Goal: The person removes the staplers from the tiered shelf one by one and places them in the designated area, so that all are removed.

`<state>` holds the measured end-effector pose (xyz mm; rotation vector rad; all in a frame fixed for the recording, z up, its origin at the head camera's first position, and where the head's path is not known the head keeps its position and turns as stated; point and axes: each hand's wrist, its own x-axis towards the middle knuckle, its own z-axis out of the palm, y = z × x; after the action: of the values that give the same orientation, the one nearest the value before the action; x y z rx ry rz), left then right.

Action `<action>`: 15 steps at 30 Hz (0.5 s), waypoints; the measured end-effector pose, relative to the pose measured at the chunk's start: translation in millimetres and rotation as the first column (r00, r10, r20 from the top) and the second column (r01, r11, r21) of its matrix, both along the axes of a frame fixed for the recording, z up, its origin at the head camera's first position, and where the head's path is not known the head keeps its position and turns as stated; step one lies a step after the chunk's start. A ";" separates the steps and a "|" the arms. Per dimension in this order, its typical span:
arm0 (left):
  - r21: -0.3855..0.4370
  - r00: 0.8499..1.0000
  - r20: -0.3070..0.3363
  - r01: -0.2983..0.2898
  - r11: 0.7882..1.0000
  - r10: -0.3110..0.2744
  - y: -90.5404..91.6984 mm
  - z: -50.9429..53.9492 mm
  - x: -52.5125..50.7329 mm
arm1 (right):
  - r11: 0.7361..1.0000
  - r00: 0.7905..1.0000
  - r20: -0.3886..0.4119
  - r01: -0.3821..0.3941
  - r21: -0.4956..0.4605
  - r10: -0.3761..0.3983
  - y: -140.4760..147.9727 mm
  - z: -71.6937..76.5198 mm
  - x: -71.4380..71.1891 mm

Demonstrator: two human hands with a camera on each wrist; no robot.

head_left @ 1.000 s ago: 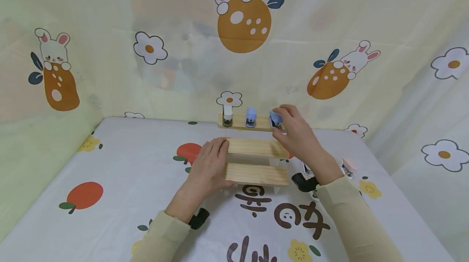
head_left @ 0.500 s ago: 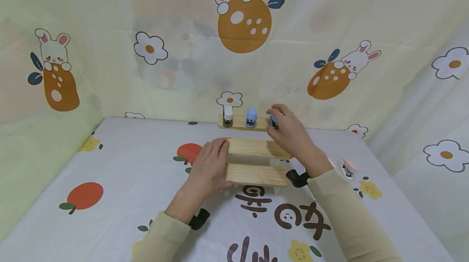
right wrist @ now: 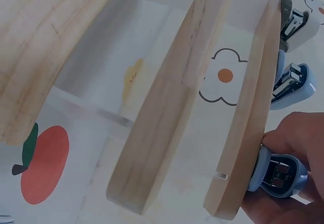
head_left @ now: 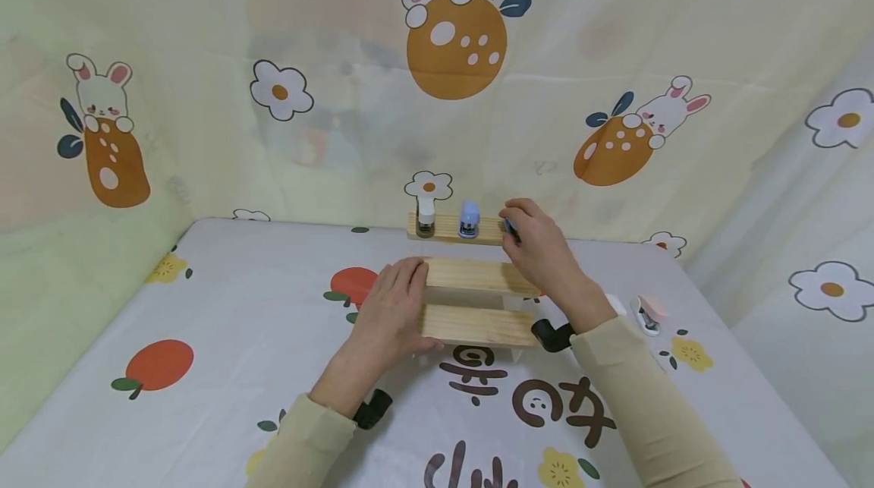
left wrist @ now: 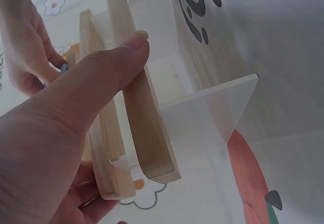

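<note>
A tiered wooden rack (head_left: 481, 325) with clear side supports stands mid-table. My left hand (head_left: 391, 310) grips its left end, and in the left wrist view the thumb (left wrist: 119, 57) lies over the front shelf's edge. At the right end of the top, rearmost shelf (right wrist: 243, 133), my right hand (head_left: 542, 253) pinches a small blue stapler (right wrist: 288, 176), mostly covered by the fingers in the head view. The stapler's base meets the shelf. Further left on that shelf stand another blue stapler (head_left: 468, 220) and a white-and-grey stapler (head_left: 425, 217).
On the table right of my right wrist lies a pink-and-white stapler (head_left: 649, 315). A white item (head_left: 617, 304) beside it is partly hidden by the forearm. A printed curtain (head_left: 328, 154) hangs behind the table.
My right hand has shifted slightly left with the blue stapler along the top shelf, then barely moved in the last half second. The left hand keeps its place on the rack.
</note>
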<state>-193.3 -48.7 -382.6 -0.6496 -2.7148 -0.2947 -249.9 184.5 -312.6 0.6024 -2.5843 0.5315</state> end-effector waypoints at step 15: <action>-0.007 1.000 0.003 -0.011 1.000 0.011 -0.1 0.2 0.0 | 0.999 1.000 -0.004 -0.008 -0.037 0.008 4.2 3.7 3.5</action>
<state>-193.3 -48.8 -382.3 -0.6370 -2.7224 -0.2833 -246.4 188.7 -308.8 0.6008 -2.5636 0.5788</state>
